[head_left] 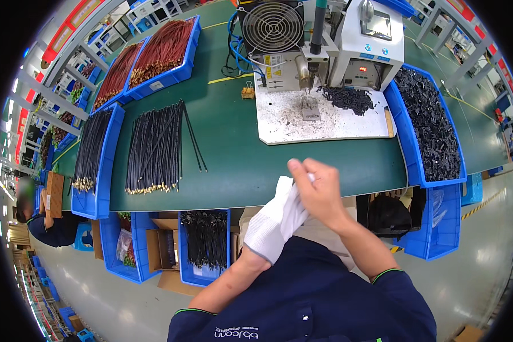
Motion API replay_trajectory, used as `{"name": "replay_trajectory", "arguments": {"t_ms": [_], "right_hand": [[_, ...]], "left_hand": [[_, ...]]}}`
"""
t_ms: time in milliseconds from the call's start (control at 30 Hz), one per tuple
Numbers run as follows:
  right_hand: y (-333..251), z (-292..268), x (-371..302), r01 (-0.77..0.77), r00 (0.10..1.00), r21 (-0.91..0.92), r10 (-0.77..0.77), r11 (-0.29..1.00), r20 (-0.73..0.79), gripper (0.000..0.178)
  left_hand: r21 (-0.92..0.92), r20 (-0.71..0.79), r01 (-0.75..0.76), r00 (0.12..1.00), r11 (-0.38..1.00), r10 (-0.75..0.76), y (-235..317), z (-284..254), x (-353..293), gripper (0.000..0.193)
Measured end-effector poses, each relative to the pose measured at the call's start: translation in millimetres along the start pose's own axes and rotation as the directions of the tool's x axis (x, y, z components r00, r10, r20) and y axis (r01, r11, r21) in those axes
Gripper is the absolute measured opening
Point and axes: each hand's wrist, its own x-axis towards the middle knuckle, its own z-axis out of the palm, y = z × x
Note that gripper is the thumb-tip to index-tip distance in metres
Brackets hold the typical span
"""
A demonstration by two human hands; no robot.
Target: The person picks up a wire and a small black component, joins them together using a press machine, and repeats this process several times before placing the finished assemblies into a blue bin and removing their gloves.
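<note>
In front of my body, over the table's near edge, both hands meet. A white knit glove point(290, 196) covers my left hand point(272, 221) down to the wrist, where its grey-edged cuff shows. My right hand point(323, 192) is bare and closed around the finger end of that glove. It hides the left fingers, so their pose cannot be told. Beyond the hands stands a bench machine with a white base plate point(347, 130), strewn with black scraps. Small black pieces point(349, 100) lie heaped there beside a small metal block point(310, 113).
Black cables with gold-coloured ends point(153, 151) lie left on the green table point(228, 165). Blue bins hold more black cables point(92, 148) and red cables point(162, 48). At right, a blue bin point(460, 170) holds small black parts. A seated person point(54, 228) is at far left.
</note>
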Motion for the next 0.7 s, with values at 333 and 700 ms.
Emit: {"name": "replay_trajectory", "arguments": {"t_ms": [333, 700], "right_hand": [[-16, -51, 13, 0.075, 0.984, -0.157, -0.098, 0.985, -0.147, 0.045], [-106, -88, 27, 0.685, 0.728, -0.152, -0.674, 0.712, 0.125, 0.074]], "left_hand": [[0.024, 0.007, -0.021, 1.000, 0.999, 0.021, 16, -49, -48, 0.043], [0.965, -0.050, -0.189, 0.546, 0.180, 0.836, 126, -56, -19, 0.018]]}}
